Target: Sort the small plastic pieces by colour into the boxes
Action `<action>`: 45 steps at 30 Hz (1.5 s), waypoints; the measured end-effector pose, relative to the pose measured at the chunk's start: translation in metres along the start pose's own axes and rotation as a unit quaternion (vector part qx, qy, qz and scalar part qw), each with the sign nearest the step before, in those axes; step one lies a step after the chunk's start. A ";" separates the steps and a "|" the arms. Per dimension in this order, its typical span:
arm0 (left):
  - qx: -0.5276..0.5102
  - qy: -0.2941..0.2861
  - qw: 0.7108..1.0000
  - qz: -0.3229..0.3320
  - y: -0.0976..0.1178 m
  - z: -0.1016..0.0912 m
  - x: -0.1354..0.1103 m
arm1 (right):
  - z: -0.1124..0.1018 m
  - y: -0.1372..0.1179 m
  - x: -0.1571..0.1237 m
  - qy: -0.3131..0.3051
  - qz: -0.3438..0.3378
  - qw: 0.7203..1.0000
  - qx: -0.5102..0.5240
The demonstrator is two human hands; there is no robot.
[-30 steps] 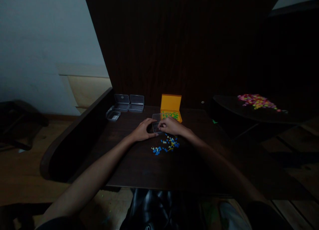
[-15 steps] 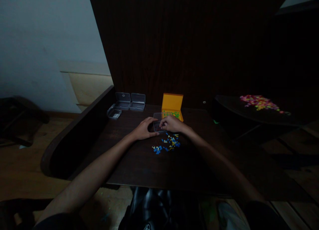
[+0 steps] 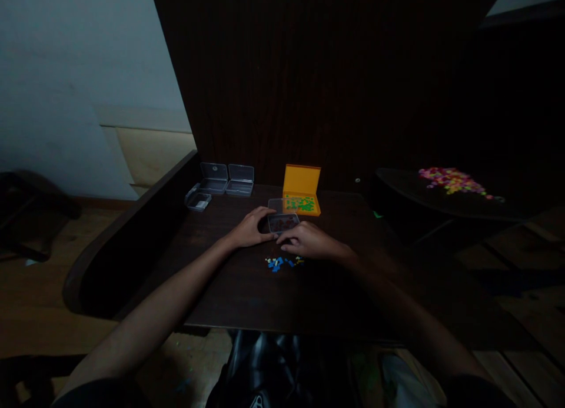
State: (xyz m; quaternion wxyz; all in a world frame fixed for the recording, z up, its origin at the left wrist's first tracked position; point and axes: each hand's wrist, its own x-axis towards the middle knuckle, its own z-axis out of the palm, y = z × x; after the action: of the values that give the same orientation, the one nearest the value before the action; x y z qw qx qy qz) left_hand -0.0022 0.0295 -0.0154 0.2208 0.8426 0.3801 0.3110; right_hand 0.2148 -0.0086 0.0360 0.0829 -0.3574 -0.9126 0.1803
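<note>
A small clear plastic box [image 3: 283, 222] stands on the dark table with its lid raised at the back; small dark reddish pieces lie inside. My left hand [image 3: 251, 228] grips it from the left, thumb at the front edge and fingers at the back. My right hand [image 3: 306, 241] is closed, its fingers bent together just in front of the box, over loose pieces. Whatever those fingertips hold is too small to make out. Below them lies a scatter of tiny blue, white and yellow pieces [image 3: 276, 263], partly hidden by the right hand.
Behind the clear box stands an open yellow case [image 3: 302, 204] with green pieces in it. Several open clear boxes [image 3: 239, 187] sit at the back left, beside the raised side panel [image 3: 132, 231]. To the right, a heap of pink, purple and yellow pieces [image 3: 452, 181] rests on a dark surface.
My right hand has moved from over the box toward me, to its front edge and the loose pieces. The box's contents now show. My left hand keeps its hold; the view shifted slightly.
</note>
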 end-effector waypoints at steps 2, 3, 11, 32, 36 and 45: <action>-0.002 0.002 1.000 0.001 -0.001 0.000 0.000 | 0.003 -0.002 0.001 -0.021 -0.003 1.000 -0.019; -0.004 0.004 1.000 0.002 -0.002 0.000 0.000 | 0.004 -0.002 0.002 -0.027 -0.003 0.999 -0.026; -0.004 0.005 1.000 0.010 -0.003 0.001 0.000 | 0.012 -0.001 0.007 -0.036 0.016 0.999 -0.023; -0.003 0.005 1.000 0.015 -0.003 0.001 0.001 | 0.010 -0.003 0.008 -0.028 0.005 0.999 0.044; 0.000 0.004 1.000 0.013 -0.002 0.001 0.001 | 0.013 -0.001 0.008 -0.026 -0.030 0.998 0.054; -0.004 0.001 1.000 0.012 0.000 0.000 0.000 | 0.014 -0.001 0.007 -0.037 -0.021 0.999 0.005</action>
State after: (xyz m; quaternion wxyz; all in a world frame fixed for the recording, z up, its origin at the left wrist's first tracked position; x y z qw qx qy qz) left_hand -0.0020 0.0298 -0.0153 0.2203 0.8458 0.3692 0.3158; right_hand 0.2050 -0.0081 0.0236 0.0547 -0.3304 -0.9215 0.1966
